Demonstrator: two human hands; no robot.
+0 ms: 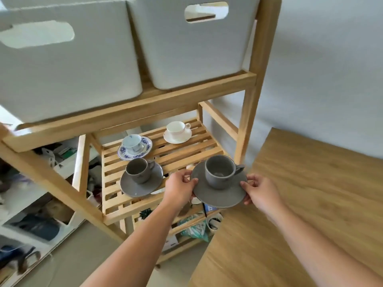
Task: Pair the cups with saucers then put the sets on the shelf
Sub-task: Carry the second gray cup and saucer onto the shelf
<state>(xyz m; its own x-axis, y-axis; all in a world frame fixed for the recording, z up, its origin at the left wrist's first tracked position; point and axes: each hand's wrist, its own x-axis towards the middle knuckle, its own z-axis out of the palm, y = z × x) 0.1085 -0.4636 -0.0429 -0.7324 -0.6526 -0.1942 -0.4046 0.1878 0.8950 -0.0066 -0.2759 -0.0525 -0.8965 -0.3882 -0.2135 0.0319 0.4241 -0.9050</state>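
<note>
- grey cup (219, 172) upright on grey saucer (217, 195), handle to the right; set is held level at the slatted shelf (182, 154) front-right edge
- second grey cup (138, 170) on its grey saucer (132, 186), shelf front-left
- blue-patterned cup (132, 142) on matching saucer (145, 150), back-left
- white cup (176, 128) on white saucer (176, 138), back-right
</note>
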